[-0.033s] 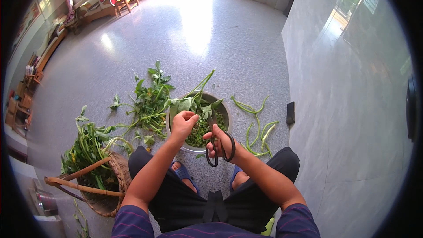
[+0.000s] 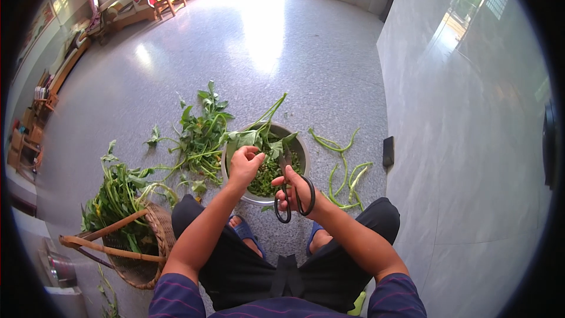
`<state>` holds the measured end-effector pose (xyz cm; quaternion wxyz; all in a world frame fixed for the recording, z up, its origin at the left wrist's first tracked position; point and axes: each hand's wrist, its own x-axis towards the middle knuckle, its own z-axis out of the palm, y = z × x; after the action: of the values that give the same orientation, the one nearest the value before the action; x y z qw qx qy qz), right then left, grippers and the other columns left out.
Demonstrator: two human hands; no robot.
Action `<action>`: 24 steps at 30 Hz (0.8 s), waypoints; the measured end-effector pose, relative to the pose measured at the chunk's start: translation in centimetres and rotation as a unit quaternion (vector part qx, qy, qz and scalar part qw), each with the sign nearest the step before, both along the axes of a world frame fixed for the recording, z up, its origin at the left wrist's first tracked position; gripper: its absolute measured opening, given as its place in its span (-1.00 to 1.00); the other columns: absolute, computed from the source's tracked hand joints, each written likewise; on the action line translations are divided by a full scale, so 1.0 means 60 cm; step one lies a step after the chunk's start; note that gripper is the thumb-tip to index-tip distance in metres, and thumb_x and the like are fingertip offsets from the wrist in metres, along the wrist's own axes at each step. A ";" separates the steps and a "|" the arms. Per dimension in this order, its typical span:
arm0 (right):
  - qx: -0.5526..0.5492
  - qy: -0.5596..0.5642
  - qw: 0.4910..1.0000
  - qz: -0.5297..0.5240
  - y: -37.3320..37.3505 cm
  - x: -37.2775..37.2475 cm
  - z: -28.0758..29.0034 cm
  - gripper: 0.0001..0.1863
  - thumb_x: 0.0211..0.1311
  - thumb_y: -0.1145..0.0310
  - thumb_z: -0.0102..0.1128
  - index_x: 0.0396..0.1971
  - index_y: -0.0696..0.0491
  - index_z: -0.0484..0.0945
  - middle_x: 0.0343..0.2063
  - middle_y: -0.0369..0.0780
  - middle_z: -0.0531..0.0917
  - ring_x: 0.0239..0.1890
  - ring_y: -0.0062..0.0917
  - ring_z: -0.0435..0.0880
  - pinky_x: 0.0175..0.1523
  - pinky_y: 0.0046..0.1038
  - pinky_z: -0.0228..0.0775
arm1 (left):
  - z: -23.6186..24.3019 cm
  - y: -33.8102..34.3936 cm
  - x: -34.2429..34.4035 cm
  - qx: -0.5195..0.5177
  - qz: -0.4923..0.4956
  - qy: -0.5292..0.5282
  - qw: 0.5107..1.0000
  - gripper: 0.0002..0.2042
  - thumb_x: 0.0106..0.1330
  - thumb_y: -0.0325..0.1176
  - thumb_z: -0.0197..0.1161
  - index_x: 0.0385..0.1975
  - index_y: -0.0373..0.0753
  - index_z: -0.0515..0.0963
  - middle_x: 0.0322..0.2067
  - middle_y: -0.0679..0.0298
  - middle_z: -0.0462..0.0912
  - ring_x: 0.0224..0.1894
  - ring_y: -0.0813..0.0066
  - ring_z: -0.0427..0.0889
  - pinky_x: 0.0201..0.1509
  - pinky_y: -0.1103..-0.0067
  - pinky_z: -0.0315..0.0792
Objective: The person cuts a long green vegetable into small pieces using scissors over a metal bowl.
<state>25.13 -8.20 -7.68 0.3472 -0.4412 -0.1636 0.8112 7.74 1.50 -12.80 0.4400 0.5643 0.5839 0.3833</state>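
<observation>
Over a round metal basin on the floor between my feet, my left hand is closed in a pinch on leafy greens. Their long green stalks reach past the basin's far rim. My right hand holds black-handled scissors, fingers around the loops. The dark blades point away from me among the leaves, close to my left fingertips. Small chopped green pieces lie in the basin under both hands.
A heap of leafy stems lies left of the basin. A tilted wicker basket of greens stands by my left knee. Loose stalks lie at the right. A dark flat object sits by the grey wall.
</observation>
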 end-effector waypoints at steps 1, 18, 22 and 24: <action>-0.019 0.021 0.999 -0.023 -0.002 0.004 0.004 -0.40 0.36 -0.20 -0.14 -0.12 0.12 0.40 -0.61 -0.33 0.47 -0.66 -0.63 0.44 -0.48 -0.58 0.41 | -0.001 0.009 0.005 0.030 0.004 0.057 0.998 -0.74 0.15 -0.35 0.34 -0.22 -0.35 0.57 -0.36 0.21 0.61 -0.32 0.41 0.60 -0.23 0.54 0.48; -0.025 0.089 0.989 -0.118 -0.024 0.026 0.039 -0.53 0.40 -0.05 -0.09 -0.08 0.11 0.37 -0.56 -0.29 0.49 -0.59 -0.59 0.46 -0.32 -0.46 0.45 | -0.051 0.194 0.090 0.206 -0.071 0.472 0.854 -0.55 0.01 -0.06 0.43 -0.20 -0.25 0.55 -0.09 0.16 0.46 0.10 0.19 0.34 0.15 0.31 0.22; -0.018 0.094 0.986 -0.137 -0.023 0.034 0.034 -0.53 0.41 -0.04 -0.09 -0.08 0.12 0.37 -0.56 -0.28 0.48 -0.59 -0.59 0.46 -0.31 -0.44 0.44 | -0.063 0.194 0.081 0.234 -0.076 0.394 0.885 -0.70 0.06 -0.26 0.39 -0.22 -0.19 0.60 -0.07 0.16 0.48 0.11 0.19 0.36 0.16 0.30 0.24; -0.020 0.092 0.985 -0.146 -0.023 0.037 0.035 -0.54 0.41 -0.03 -0.09 -0.08 0.12 0.37 -0.56 -0.28 0.48 -0.59 -0.59 0.46 -0.31 -0.44 0.44 | -0.048 0.193 0.078 0.250 -0.060 0.359 0.897 -0.74 0.10 -0.37 0.33 -0.18 -0.21 0.60 -0.13 0.11 0.53 0.04 0.12 0.43 0.11 0.31 0.31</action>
<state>27.33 -9.58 -5.58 0.4664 -0.3904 -0.0482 0.7923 12.39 13.06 -15.71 0.0673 0.7892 0.5520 0.2605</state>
